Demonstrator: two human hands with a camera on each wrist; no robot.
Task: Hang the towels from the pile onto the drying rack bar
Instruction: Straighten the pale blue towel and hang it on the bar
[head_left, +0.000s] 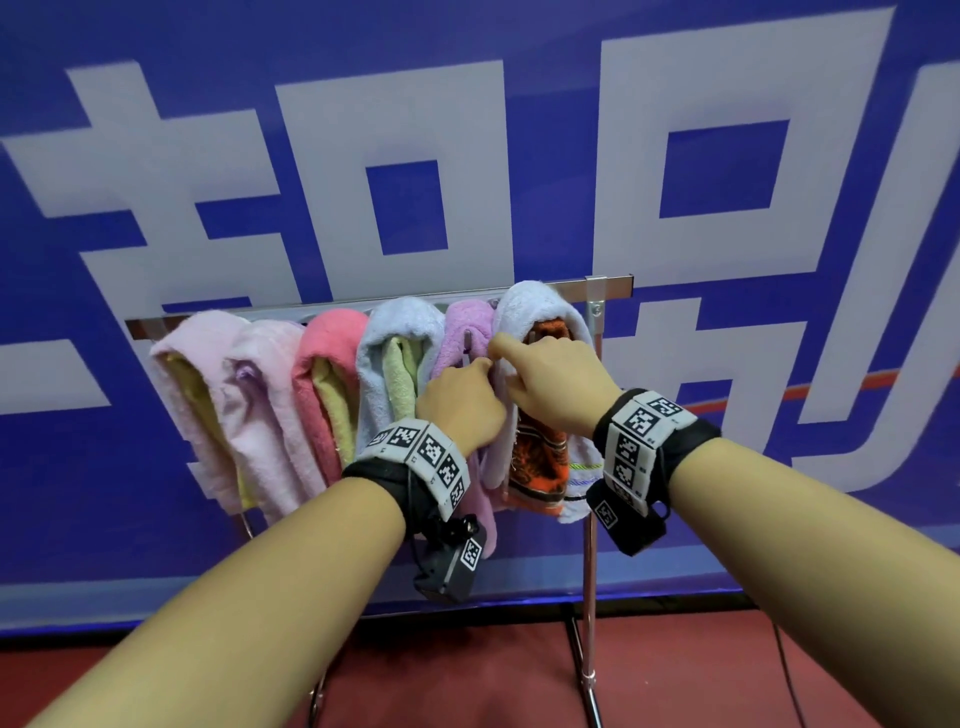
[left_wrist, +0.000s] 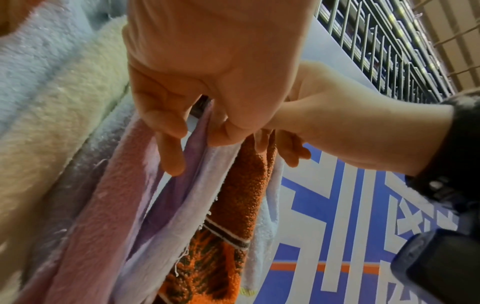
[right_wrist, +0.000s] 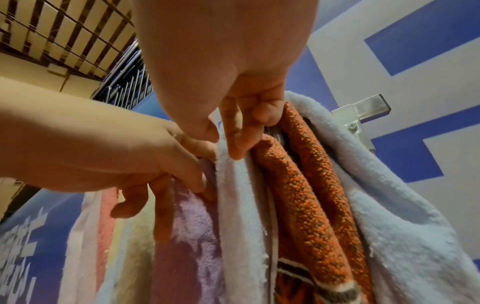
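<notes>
While both hands work at the right end of the rack bar (head_left: 613, 287), the left hand (head_left: 460, 402) pinching the lilac towel (head_left: 467, 332) and the right hand (head_left: 553, 382) pinching the white towel (head_left: 524, 306) draped over the orange one (head_left: 540, 457), they seem to be straightening, so next comes release.

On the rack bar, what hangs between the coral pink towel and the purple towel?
A pale blue towel with a yellow-green towel folded inside it hangs there, plain in the head view.
</notes>
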